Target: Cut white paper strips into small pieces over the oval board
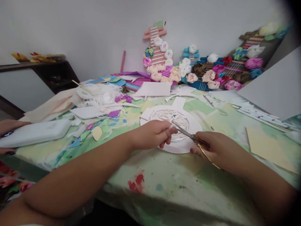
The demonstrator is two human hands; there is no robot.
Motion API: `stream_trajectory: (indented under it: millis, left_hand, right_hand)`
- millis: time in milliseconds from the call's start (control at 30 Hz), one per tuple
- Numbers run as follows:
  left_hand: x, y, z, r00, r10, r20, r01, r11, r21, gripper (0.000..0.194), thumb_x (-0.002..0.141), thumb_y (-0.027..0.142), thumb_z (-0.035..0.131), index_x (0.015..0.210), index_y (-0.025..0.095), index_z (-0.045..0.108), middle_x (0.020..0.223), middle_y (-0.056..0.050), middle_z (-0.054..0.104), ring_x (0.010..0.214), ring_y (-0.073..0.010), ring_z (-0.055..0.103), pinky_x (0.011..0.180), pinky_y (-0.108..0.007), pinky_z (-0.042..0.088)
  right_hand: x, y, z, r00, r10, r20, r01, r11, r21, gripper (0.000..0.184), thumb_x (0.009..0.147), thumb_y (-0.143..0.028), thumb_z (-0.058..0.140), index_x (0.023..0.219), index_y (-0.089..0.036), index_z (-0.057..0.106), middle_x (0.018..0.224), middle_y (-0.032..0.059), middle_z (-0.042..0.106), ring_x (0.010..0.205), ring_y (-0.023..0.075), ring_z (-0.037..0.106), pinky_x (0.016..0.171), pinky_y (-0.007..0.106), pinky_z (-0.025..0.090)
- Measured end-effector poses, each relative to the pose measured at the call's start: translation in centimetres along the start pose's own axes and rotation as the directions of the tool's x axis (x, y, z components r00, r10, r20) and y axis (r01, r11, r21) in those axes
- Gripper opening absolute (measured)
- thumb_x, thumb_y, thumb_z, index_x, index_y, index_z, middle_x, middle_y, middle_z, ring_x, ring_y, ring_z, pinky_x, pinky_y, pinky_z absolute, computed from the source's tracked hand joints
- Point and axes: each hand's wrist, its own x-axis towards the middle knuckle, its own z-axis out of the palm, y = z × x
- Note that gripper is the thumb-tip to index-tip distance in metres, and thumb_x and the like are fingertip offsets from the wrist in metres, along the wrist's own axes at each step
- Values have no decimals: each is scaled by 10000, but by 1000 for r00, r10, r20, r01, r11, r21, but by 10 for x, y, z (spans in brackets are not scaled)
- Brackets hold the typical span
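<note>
My right hand (211, 146) grips a pair of scissors (187, 131) with gold-coloured handles, the blades pointing left. Their tips reach the fingers of my left hand (156, 133), which are pinched together; whatever they hold is too small to make out. Beneath both hands lies a white round card piece (196, 121) with tabs at its top and upper left. Crumpled white strips (164, 115) fill a ring in its middle. My hands partly cover its front and left side.
Left of the card are a white string heap (103, 94) and coloured paper scraps (97, 133). Another person's hand (11, 127) holds a white flat box (42, 130). Paper-flower crafts (162, 58) lean on the wall. A cream sheet (270, 149) lies right.
</note>
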Motion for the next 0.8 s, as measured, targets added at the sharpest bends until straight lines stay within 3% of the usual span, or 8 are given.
stream_trajectory:
  millis: [233, 567, 667, 800]
  left_hand:
    - [1, -1, 6, 991, 55, -123, -64, 996, -66, 326, 821, 296, 287, 580, 145, 446, 510, 48, 457, 477, -39, 430, 530, -167, 347]
    - [8, -8, 15, 979, -34, -200, -14, 971, -239, 313, 805, 365, 318, 651, 146, 481, 476, 56, 391, 445, -45, 358, 467, -174, 300]
    - [12, -9, 18, 986, -84, -144, 19, 913, -407, 315, 802, 385, 316, 636, 150, 445, 451, 61, 360, 406, -40, 312, 420, -176, 255]
    - [15, -9, 21, 979, -194, -65, 108, 762, -638, 273, 803, 357, 331, 636, 158, 416, 410, 75, 290, 363, -36, 245, 379, -173, 192]
  right_hand:
    - [-3, -7, -2, 999, -10, 37, 7, 997, 78, 374, 744, -527, 342, 604, -190, 425, 573, 2, 494, 517, 116, 423, 465, 225, 264]
    - [-5, -13, -5, 997, 36, 63, -45, 989, 143, 424, 754, -541, 299, 574, -187, 447, 556, 5, 502, 499, 114, 436, 433, 213, 256]
    - [-6, -14, -5, 992, 94, 85, -105, 985, 137, 464, 740, -575, 286, 559, -186, 463, 529, 8, 500, 476, 113, 436, 426, 216, 255]
    - [-5, -16, -2, 979, 156, 134, -179, 967, 182, 491, 723, -600, 290, 556, -184, 489, 529, 16, 512, 482, 123, 451, 426, 224, 271]
